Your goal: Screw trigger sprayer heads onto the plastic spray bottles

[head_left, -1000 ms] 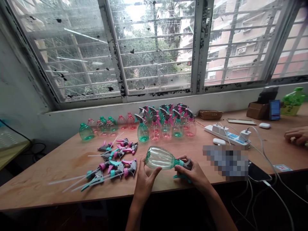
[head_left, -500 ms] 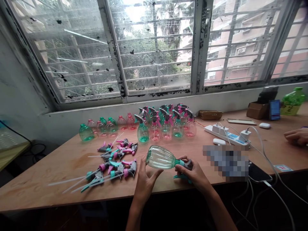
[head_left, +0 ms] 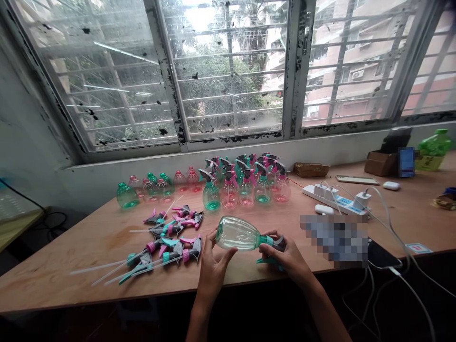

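Observation:
A clear green spray bottle (head_left: 238, 234) lies sideways in the air just above the wooden table (head_left: 89, 247). My left hand (head_left: 213, 266) cups its round body from below, thumb and fingers wrapped on it. My right hand (head_left: 285, 256) grips the grey and teal trigger head (head_left: 276, 243) at the bottle's neck. A pile of loose pink, teal and grey trigger heads with long dip tubes (head_left: 167, 242) lies left of my hands.
Capped spray bottles (head_left: 245, 183) stand in a group near the wall, with headless green and pink bottles (head_left: 153, 187) to their left. A white power strip (head_left: 337, 199) with cables, a phone (head_left: 383, 256), cardboard boxes (head_left: 381, 164) and a green bottle (head_left: 432, 149) lie at the right.
The other person's hand at the far right edge has left the view. My left fingers have shifted slightly on the bottle; the bottle stays in place.

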The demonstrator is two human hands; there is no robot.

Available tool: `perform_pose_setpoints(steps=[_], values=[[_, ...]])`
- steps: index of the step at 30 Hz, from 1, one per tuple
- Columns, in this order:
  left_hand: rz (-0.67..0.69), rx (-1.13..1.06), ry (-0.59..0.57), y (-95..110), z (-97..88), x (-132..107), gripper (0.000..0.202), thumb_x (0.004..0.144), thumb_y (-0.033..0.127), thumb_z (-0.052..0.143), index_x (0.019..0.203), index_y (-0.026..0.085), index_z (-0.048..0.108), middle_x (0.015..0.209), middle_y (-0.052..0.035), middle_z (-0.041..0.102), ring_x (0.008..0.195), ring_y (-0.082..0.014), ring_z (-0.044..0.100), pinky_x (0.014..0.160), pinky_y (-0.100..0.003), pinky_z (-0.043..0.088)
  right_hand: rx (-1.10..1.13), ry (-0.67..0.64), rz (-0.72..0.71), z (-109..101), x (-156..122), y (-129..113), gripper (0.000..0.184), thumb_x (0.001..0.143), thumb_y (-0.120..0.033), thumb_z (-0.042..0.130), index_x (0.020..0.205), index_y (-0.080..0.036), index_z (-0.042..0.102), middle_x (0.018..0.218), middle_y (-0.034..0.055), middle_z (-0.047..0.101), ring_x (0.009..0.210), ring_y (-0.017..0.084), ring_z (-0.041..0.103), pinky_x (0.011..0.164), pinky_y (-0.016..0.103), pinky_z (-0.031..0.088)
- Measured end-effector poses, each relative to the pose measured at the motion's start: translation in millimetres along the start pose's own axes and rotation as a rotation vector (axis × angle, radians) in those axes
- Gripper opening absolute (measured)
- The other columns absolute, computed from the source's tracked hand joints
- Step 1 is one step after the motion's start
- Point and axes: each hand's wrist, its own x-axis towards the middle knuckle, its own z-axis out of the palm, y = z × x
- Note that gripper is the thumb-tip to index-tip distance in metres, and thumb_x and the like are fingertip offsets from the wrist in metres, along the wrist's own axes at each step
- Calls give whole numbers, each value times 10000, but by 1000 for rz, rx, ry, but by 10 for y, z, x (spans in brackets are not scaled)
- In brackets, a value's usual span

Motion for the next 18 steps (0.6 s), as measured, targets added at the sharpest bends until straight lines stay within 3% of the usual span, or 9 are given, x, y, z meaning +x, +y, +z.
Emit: perform_pose_setpoints(steps=[7, 11, 18], values=[[56, 81, 18, -21, 13, -11, 544, 837, 379, 795, 1328, 266, 590, 1366, -93, 628, 1349, -321, 549, 1181, -501, 364, 64, 16, -18, -3, 13, 24, 463, 751, -554, 857, 956, -201, 639, 650, 1, 719, 617, 203, 699, 641, 328, 594], [7, 90, 29, 35, 14, -25, 616, 781, 434, 838, 1317, 255, 595, 1324, -92, 650, 1329, -337, 561, 1161, -498, 385, 41, 10, 11, 16, 4, 3, 484, 709, -566, 879, 923, -202, 642, 665, 5, 729, 597, 205, 701, 618, 335, 601], [-11, 63, -2, 13, 9, -20, 526, 841, 454, 779, 1290, 253, 592, 1320, -88, 653, 1336, -324, 557, 1167, -479, 375, 45, 18, 9, 29, 6, -6, 474, 710, -571, 878, 914, -202, 660, 671, 2, 731, 600, 195, 695, 609, 324, 608]])
